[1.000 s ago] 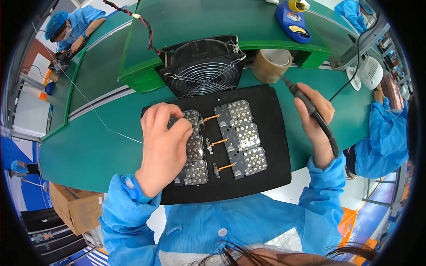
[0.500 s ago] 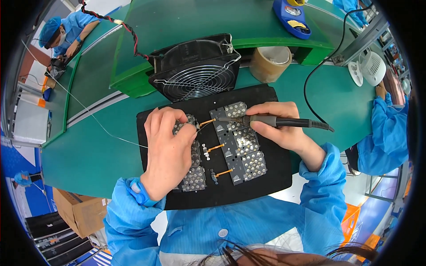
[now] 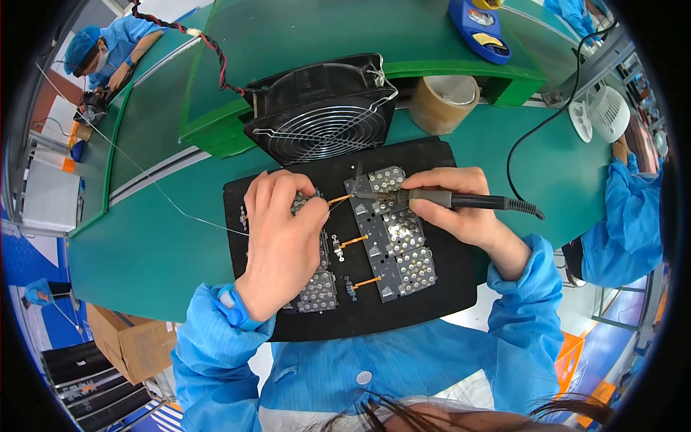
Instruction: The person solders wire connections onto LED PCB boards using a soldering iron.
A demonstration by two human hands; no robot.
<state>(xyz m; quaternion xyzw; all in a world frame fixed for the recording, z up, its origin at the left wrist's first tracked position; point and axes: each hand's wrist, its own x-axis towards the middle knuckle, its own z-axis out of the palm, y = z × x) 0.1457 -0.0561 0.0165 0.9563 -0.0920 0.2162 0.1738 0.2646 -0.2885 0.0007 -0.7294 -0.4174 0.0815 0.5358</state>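
A soldering iron (image 3: 476,201) is in my right hand (image 3: 468,225), fingers closed round its dark grip, its tip at the upper left part of the right-hand circuit board panel (image 3: 376,248). Thin solder wire (image 3: 180,210) runs from the left under my left hand (image 3: 284,237) and out between its pinched thumb and finger toward the iron's tip. That hand partly covers a second panel (image 3: 317,291). Short orange flex cables (image 3: 354,241) with small connectors stick out from the right panel's left edge. Both panels lie on a black mat (image 3: 425,309).
Behind the mat stands a black fan (image 3: 317,115) with a wire guard. A tape roll (image 3: 445,104) is beside it, below a green shelf (image 3: 288,32) bearing a blue soldering stand (image 3: 479,32). The iron's cord (image 3: 512,155) curves at right. Co-workers (image 3: 108,54) sit nearby.
The whole view has shifted slightly to the right. A faint grey wisp now shows above the iron's tip. Both hands keep nearly the same grip and place over the panels.
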